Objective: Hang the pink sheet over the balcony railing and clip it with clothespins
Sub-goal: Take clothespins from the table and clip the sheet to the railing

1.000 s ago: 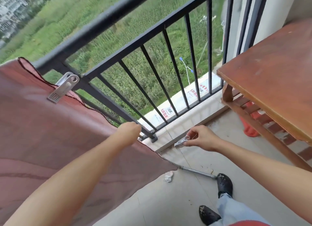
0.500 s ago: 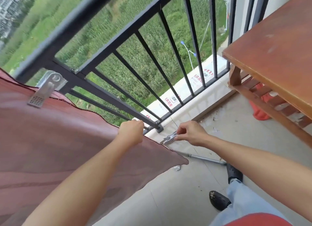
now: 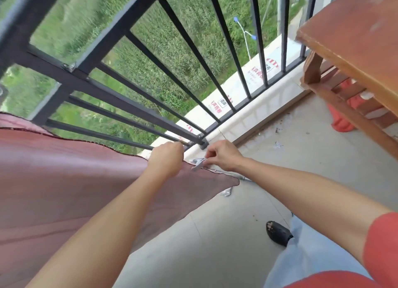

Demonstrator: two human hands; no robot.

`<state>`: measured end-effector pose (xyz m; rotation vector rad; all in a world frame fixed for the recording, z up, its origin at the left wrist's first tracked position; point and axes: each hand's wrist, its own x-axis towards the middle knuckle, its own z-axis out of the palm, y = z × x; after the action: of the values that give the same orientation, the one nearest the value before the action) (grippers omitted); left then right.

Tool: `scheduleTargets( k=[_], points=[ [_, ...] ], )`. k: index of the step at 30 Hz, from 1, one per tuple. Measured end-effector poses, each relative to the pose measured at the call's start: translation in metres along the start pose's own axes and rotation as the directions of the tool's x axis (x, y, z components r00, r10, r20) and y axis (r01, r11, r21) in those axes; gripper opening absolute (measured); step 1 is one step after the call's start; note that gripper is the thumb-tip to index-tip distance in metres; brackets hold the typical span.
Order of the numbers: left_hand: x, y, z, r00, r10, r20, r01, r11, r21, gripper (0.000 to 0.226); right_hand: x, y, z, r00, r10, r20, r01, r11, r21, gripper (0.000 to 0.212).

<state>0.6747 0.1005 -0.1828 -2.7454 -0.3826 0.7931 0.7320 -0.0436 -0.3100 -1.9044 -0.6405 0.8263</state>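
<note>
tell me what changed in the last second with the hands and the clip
The right hand carried the clip leftward to the sheet's edge, closing on the left hand. The view swung right, so the first clip near the top rail left the picture. The left hand kept gripping the sheet.

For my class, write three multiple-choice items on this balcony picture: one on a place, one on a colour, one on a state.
1. Where is the wooden table?
A. upper right
B. lower left
C. beyond the railing

2. What colour is the railing?
A. white
B. black
C. yellow

3. What is the right hand doing?
A. hanging empty
B. resting on the table
C. pinching a metal clothespin

Answers:
1 A, its top fills the upper right corner.
2 B, every bar is dark black.
3 C, the clip sits in its fingertips at the pink sheet edge, which the left hand grips.
</note>
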Motion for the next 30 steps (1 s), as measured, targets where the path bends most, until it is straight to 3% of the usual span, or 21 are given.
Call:
scheduleTargets(
  k=[12,18,22,27,30],
  points=[
    [-0.011,0.002,-0.007,0.992,0.084,-0.093,-0.091,0.994,-0.067,0.019,0.019,-0.002,-0.002,0.982,-0.076,0.175,0.032,0.97,0.241,0.017],
    [-0.012,0.004,-0.007,0.992,0.068,-0.106,-0.08,0.991,-0.107,0.011,0.02,-0.001,0.006,0.985,-0.092,0.144,0.053,0.966,0.253,0.018],
    [-0.011,0.005,-0.008,0.994,0.048,-0.1,-0.059,0.992,-0.112,0.019,0.025,0.001,0.004,0.981,-0.075,0.177,0.036,0.976,0.214,0.035],
    [-0.009,0.005,-0.008,0.997,0.023,-0.068,-0.032,0.99,-0.138,0.015,0.014,0.007,0.003,0.976,-0.032,0.217,-0.003,0.987,0.159,0.073],
    [-0.007,0.007,-0.009,0.997,0.012,-0.082,-0.024,0.988,-0.153,0.013,0.0,0.019,-0.016,0.98,0.045,0.194,-0.051,0.998,0.026,0.067]
  ],
)
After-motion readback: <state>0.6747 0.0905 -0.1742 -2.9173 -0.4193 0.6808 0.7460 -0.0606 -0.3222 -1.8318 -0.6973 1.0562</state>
